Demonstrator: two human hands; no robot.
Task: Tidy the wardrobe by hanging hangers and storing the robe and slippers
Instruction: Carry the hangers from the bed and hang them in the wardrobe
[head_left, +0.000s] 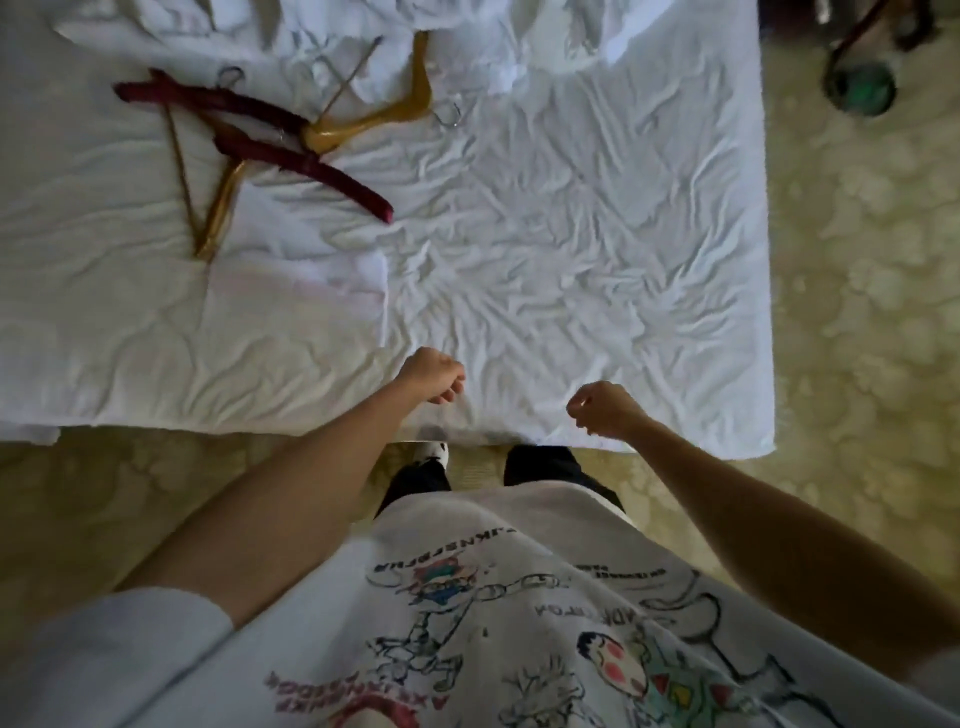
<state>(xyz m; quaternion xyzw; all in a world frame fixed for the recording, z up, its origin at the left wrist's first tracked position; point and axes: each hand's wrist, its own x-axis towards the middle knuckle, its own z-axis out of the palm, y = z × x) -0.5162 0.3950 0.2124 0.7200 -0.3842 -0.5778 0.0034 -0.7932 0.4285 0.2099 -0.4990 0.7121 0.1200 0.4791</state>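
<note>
Several hangers lie in a loose pile at the far left of the white bed (571, 234). Two are dark red padded hangers (311, 166), one of them crossing a golden wooden hanger (415, 98). A second golden hanger (221, 208) pokes out beneath them. Crumpled white fabric (467, 21), possibly the robe, bunches along the bed's far edge. My left hand (431, 376) and my right hand (605, 410) hover over the bed's near edge. Both have loosely curled fingers and hold nothing. No slippers are in sight.
A flat folded white cloth (296, 312) lies on the bed's left half, below the hangers. Pale patterned carpet (857, 312) runs along the bed's right side. A round green object with dark red tubing (862, 85) stands on the floor at the top right.
</note>
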